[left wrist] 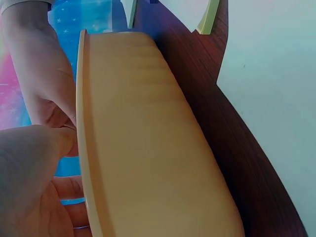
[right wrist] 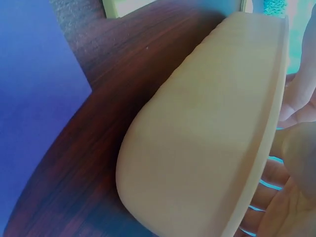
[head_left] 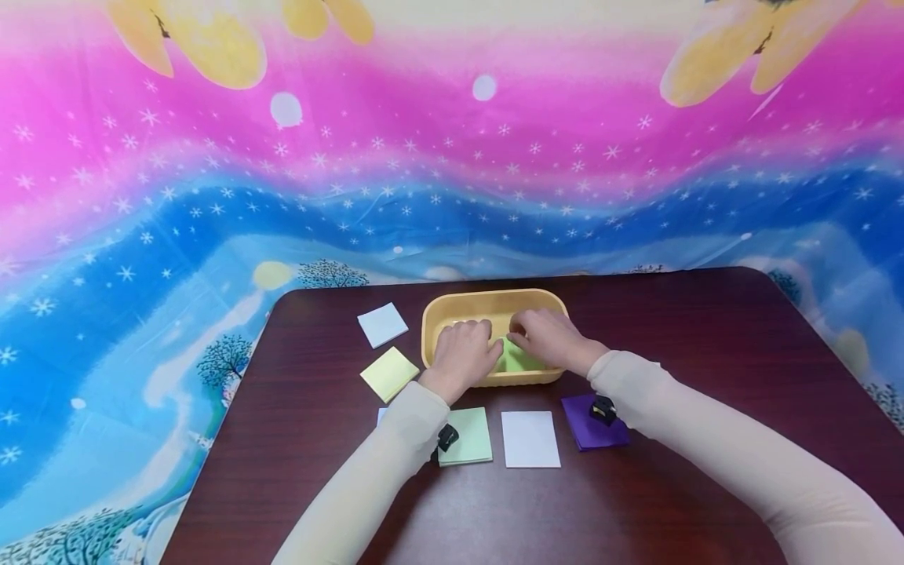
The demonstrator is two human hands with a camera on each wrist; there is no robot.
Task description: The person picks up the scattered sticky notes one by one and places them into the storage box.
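A yellow plastic basket stands toward the back of the table, with both hands reaching in over its rim. Inside it is a bright green paper pad, partly covered by the right hand. My left hand has its thumb tip right at the pad's left edge. The right hand is bent over the pad, thumb at its top edge. In the left wrist view the basket wall hides the left fingertips; the wall does the same to the right ones. Whether either hand grips the pad, I cannot tell.
Left of the basket lie a white pad and a pale yellow pad. Along the front are a pale green pad, a white pad and a purple pad. The forearms pass over some of these. A patterned cloth hangs behind.
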